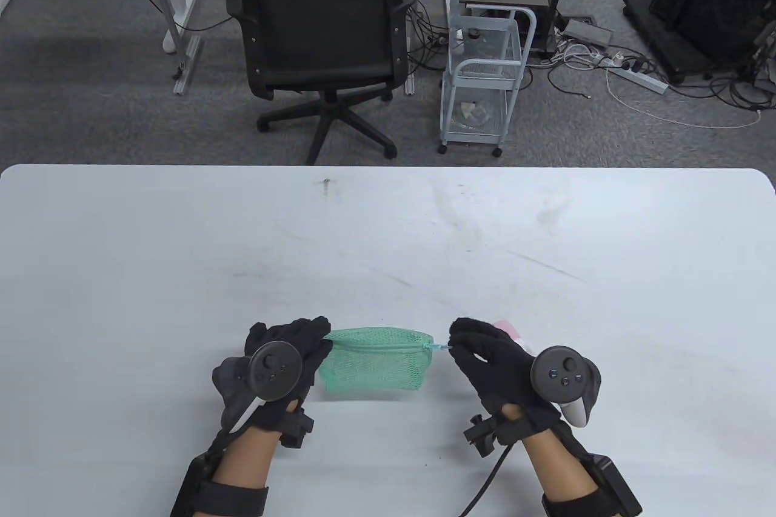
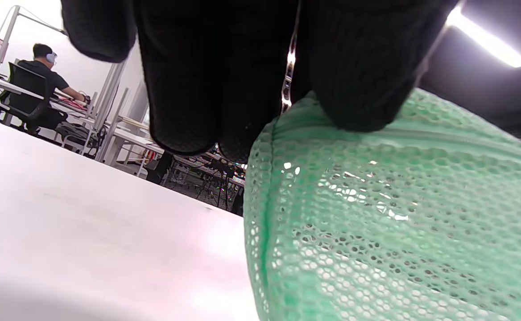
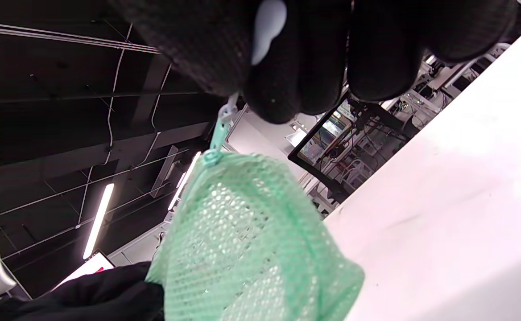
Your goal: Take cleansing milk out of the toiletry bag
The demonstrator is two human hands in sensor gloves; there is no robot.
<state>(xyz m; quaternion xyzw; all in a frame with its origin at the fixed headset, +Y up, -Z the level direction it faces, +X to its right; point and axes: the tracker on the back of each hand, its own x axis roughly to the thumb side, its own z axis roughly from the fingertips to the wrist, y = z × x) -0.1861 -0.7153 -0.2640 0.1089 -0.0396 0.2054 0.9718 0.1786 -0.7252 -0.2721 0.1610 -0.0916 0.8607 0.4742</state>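
A green mesh toiletry bag (image 1: 376, 362) lies on the white table (image 1: 388, 226) near its front edge, between my hands. My left hand (image 1: 321, 338) grips the bag's left end; in the left wrist view its fingers (image 2: 354, 80) press on the bag's top edge (image 2: 399, 223). My right hand (image 1: 454, 346) pinches the zipper pull (image 1: 441, 347) at the bag's right end; the right wrist view shows the pull (image 3: 220, 129) held taut above the bag (image 3: 242, 249). I cannot make out any contents through the mesh. A pale pink object (image 1: 508, 329) peeks out behind my right hand, mostly hidden.
Beyond the table's far edge stand a black office chair (image 1: 321, 38) and a white wire trolley (image 1: 485, 74) on the carpet. The bag and my hands are the only things I see on the table.
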